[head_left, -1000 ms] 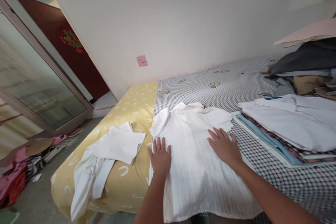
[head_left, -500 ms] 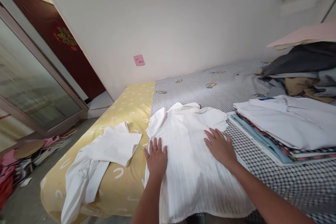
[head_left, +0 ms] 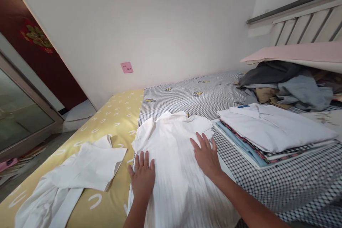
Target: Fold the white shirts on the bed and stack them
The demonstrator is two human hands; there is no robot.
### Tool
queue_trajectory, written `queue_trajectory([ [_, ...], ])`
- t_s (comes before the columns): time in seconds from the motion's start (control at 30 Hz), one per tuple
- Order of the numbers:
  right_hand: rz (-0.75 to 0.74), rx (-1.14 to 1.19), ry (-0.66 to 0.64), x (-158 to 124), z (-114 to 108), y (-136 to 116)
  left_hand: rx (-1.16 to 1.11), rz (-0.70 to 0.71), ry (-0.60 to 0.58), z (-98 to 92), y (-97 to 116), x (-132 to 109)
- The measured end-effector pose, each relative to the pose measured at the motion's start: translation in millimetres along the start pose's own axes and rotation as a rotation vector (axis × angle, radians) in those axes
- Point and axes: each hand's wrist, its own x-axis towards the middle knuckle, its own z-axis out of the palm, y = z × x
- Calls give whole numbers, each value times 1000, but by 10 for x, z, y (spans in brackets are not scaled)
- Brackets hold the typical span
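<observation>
A white short-sleeved shirt [head_left: 176, 171] lies spread out on the bed, its collar toward the wall. My left hand [head_left: 143, 176] rests flat on the shirt's left edge, just below the sleeve, fingers spread. On the right side of the shirt, my right hand [head_left: 207, 155] lies with its fingers apart, near the other sleeve. Neither hand grips the cloth. The shirt's lower hem runs out of view at the bottom.
Another white garment [head_left: 82, 167] lies crumpled on the yellow bedding [head_left: 107, 114] at left. A stack of folded clothes, topped by a white shirt [head_left: 278, 124], sits to the right. Behind it is a heap of dark and grey clothes [head_left: 278, 74] under a pink board-like sheet [head_left: 294, 53].
The camera view has turned to the right, so everything appears shifted left and more of the headboard shows. Both hands stay flat at about the same places on the shirt.
</observation>
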Motion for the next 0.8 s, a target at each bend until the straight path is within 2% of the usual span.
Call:
queue_trajectory([
  [0.07, -88, 72, -37, 34, -12, -102, 12, 1, 29, 3, 1, -5],
  [0.17, -168, 222, -239, 126, 17, -285, 12, 1, 66, 19, 0, -14],
  [0.23, -186, 283, -366, 223, 71, -371, -4, 5, 81, 33, -4, -19],
  [0.3, -168, 285, -418, 350, 147, -396, -23, 7, 93, 43, -8, -23],
  [0.57, 76, 113, -444, 853, 425, -252, -15, 6, 91, 48, -21, -27],
  [0.67, 138, 98, -389, 900, 473, -277, -2, 12, 101, 49, -24, -30],
  [0.8, 150, 96, -337, 890, 499, -310, 15, 18, 116, 41, -18, -33],
])
